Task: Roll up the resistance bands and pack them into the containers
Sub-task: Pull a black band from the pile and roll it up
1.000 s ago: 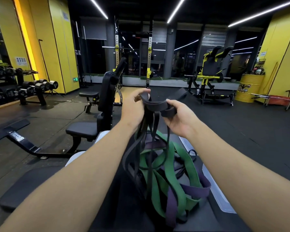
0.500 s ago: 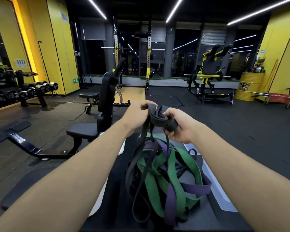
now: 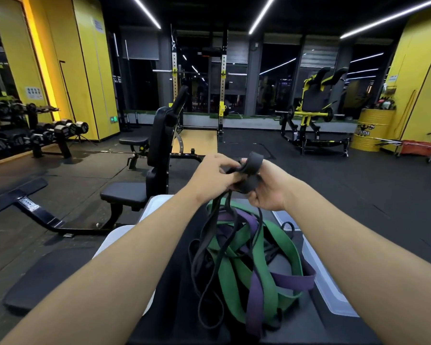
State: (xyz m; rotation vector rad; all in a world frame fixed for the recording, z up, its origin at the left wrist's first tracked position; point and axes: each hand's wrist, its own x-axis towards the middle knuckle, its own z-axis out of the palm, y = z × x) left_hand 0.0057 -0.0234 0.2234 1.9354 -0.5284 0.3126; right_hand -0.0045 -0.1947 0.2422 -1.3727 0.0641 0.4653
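Observation:
My left hand [image 3: 210, 176] and my right hand [image 3: 269, 189] both grip a black resistance band [image 3: 250, 168] held up in front of me, its top end folded into a small coil between my fingers. Its loose length hangs down into a tangled heap of green bands [image 3: 230, 275] and purple bands [image 3: 255, 302] lying on a dark bench pad [image 3: 174, 307]. A clear plastic container [image 3: 321, 277] shows to the right of the heap, and a white container [image 3: 115, 241] sits to the left, partly hidden by my forearm.
An upright black seat bench [image 3: 159, 145] stands just ahead on the left, with a flat bench [image 3: 45, 272] lower left. A dumbbell rack [image 3: 47, 133] lines the left wall. A squat rack [image 3: 199, 95], a yellow machine [image 3: 311, 115] and a yellow barrel [image 3: 373, 130] stand farther back.
My hands have come closer together and dropped lower. The top of the black band has been folded over into a tighter coil between my fingers.

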